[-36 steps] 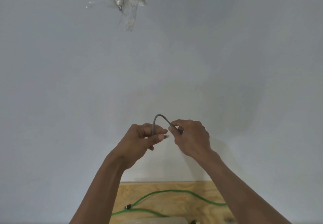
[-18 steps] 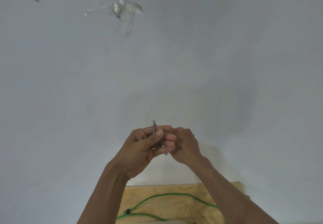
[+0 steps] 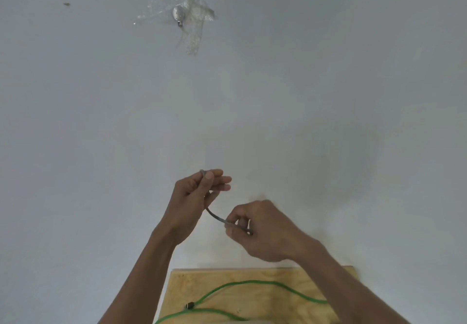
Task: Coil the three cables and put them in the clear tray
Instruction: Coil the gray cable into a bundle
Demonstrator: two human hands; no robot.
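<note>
Fingers (image 3: pixel 206 178) of left hand (image 3: pixel 192 197) pinch upper end of gray cable (image 3: pixel 214 216), raised before white wall (image 3: pixel 328 96). Right hand (image 3: pixel 262 230), at 4 o'clock from left, grips cable's lower end in curled fingers. Green cable (image 3: pixel 252 284) loops across plywood counter (image 3: pixel 252 303) at 6 o'clock. Taped metal fitting (image 3: pixel 179 13) on wall, 12 o'clock.
</note>
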